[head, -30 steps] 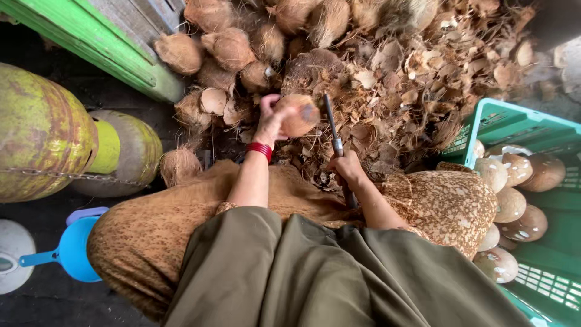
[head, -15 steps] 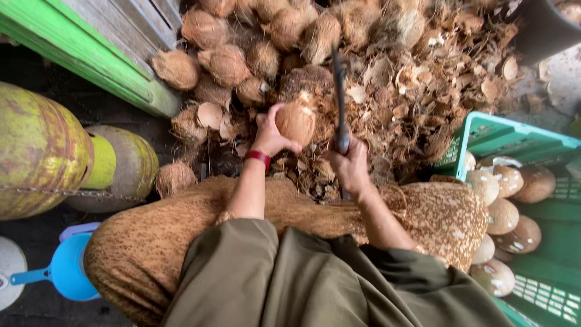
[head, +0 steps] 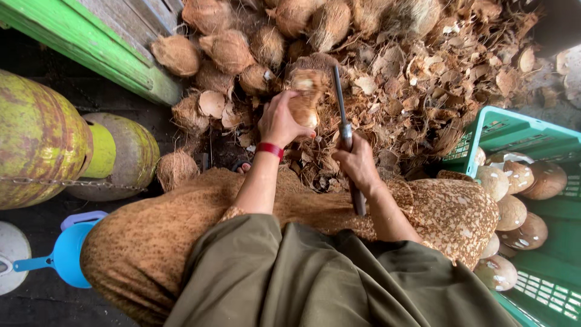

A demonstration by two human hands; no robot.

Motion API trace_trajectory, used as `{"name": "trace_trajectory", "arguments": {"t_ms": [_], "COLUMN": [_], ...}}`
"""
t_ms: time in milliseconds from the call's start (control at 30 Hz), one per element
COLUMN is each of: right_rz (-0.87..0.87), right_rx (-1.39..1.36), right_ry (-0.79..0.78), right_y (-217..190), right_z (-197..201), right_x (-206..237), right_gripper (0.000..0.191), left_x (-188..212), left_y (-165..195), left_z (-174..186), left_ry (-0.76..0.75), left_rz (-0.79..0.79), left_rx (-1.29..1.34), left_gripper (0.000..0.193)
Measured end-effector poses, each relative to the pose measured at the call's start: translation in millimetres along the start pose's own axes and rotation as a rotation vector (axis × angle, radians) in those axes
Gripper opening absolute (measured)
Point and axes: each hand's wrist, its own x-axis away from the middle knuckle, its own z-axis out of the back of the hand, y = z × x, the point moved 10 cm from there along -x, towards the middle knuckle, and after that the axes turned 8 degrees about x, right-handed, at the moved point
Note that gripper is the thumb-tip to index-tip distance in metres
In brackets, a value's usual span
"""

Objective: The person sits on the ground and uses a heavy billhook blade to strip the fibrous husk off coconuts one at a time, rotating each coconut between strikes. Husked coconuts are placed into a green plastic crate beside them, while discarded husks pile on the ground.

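My left hand (head: 279, 121), with a red band at the wrist, grips a brown husked coconut (head: 304, 95) held up in front of me. My right hand (head: 357, 160) is closed around the handle of a long dark knife (head: 340, 100), whose blade points up and away, right beside the coconut. Both hands hover over a heap of husk scraps (head: 423, 85). My lap is covered by brown patterned cloth (head: 151, 236).
Several unpeeled coconuts (head: 227, 48) lie piled at the top. A green crate (head: 502, 130) at the right holds several peeled coconuts (head: 511, 212). Yellow-green gas cylinders (head: 42, 133) stand at the left, with a blue scoop (head: 66, 254) below and a green wooden beam (head: 91, 42) above.
The coconut and my left hand have shifted up and slightly right. The knife has swung from beside the coconut to a more upright position against it.
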Motion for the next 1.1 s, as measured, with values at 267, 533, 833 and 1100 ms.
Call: {"name": "trace_trajectory", "arguments": {"t_ms": [267,533,833,1100], "right_rz": [-0.206,-0.127,-0.338,-0.219], "right_rx": [0.317,-0.053,-0.205,-0.219], "right_ry": [-0.190,-0.147,-0.161,0.283], "right_y": [46,45,77,64], "right_z": [-19,-16,26,88], "right_x": [-26,-9,-12,-6], "right_gripper": [0.003,0.010,0.008,0.004], "left_x": [2,23,40,27], "left_y": [2,-29,-53,-29], "left_z": [-10,16,18,7], "left_ry": [-0.078,0.074,0.165,-0.008], "left_rz": [0.012,0.110,0.288,0.264], "left_rx": [-0.202,0.206,0.583,0.950], "left_gripper": [0.131,0.119,0.108,0.113]}}
